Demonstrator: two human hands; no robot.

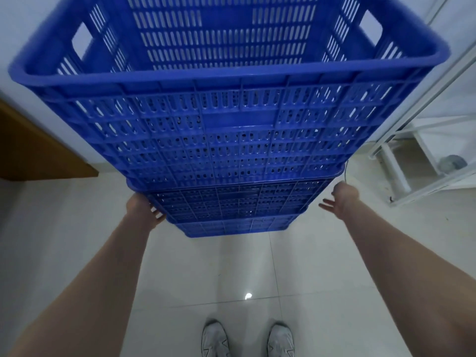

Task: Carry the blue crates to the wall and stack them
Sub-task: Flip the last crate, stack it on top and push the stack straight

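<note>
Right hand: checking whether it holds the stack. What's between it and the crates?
Head view: bare floor shows between the open right hand and the crates; no contact.

- Glossy pale tiled floor (244,266) with thin grout lines carries everything.
- Stack of slotted blue plastic crates (231,150) stands on it.
- Pair of white sneakers (247,341) stands near the stack.
- White metal frame (401,186) rests at right.

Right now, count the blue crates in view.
3, nested in one stack: the top crate, a middle crate beneath it, and the bottom crate on the floor. Others may be hidden inside.
</note>
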